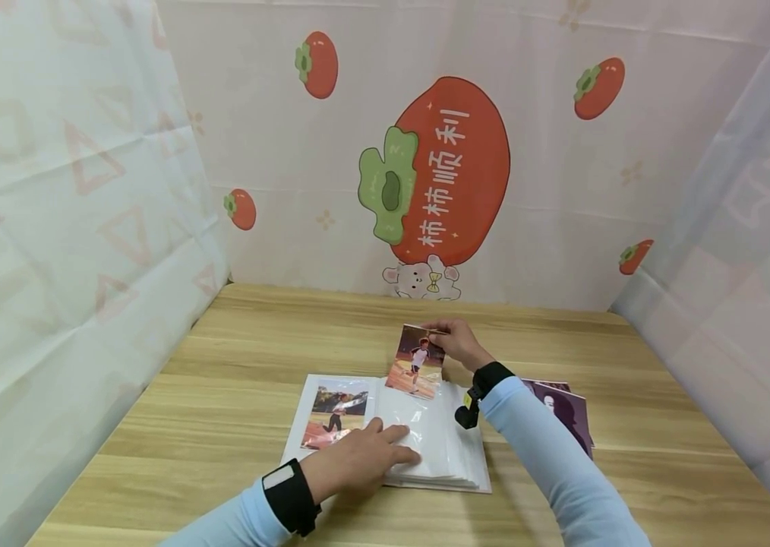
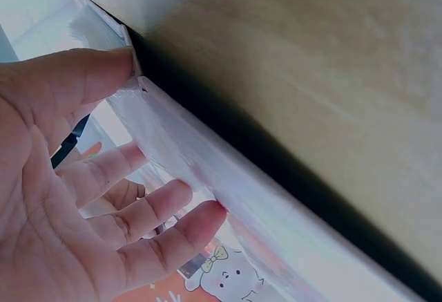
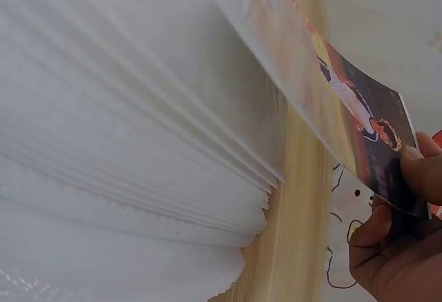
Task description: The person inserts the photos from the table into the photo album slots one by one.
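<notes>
An open photo album with clear plastic sleeves lies on the wooden table. My right hand pinches the top corner of a photo of a runner in a white top. The photo stands tilted at the far edge of the right page. In the right wrist view its lower part shows through a clear sleeve, while thumb and fingers grip the dark upper end. My left hand rests on the album near the spine, fingers spread over the right page. The left wrist view shows its thumb at the album's near edge.
A second runner photo sits in the left page's sleeve. Right of the album, partly behind my right forearm, lies a small stack of photos. Printed cloth walls enclose the table at the back and both sides.
</notes>
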Action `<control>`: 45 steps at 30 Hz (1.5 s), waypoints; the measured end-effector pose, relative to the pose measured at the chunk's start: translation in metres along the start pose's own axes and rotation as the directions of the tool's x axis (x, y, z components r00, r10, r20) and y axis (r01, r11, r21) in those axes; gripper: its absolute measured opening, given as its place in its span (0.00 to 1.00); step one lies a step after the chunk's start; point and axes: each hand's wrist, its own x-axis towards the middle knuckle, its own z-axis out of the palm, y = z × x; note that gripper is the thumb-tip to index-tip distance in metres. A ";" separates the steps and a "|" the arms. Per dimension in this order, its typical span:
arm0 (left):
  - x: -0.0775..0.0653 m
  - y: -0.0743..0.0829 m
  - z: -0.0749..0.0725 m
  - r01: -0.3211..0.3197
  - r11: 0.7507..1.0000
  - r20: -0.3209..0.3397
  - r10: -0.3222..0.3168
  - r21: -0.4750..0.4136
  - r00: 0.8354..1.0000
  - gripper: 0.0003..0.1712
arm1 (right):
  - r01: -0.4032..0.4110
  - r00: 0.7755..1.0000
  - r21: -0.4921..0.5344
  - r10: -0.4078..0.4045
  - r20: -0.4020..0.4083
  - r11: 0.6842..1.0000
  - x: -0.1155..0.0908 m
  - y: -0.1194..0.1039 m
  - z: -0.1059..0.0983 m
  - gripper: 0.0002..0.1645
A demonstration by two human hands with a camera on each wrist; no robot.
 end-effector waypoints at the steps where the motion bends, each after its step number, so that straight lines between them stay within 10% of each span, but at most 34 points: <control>1: 0.000 0.000 0.000 -0.001 1.000 0.000 0.001 0.004 1.000 0.28 | -0.008 1.000 0.009 0.008 0.004 1.000 0.000 0.000 0.000 0.16; 45: -0.001 -0.002 0.002 -0.031 0.997 -0.061 0.035 0.070 0.998 0.30 | 0.000 0.937 0.126 -0.044 0.346 0.992 -0.016 0.038 -0.005 0.17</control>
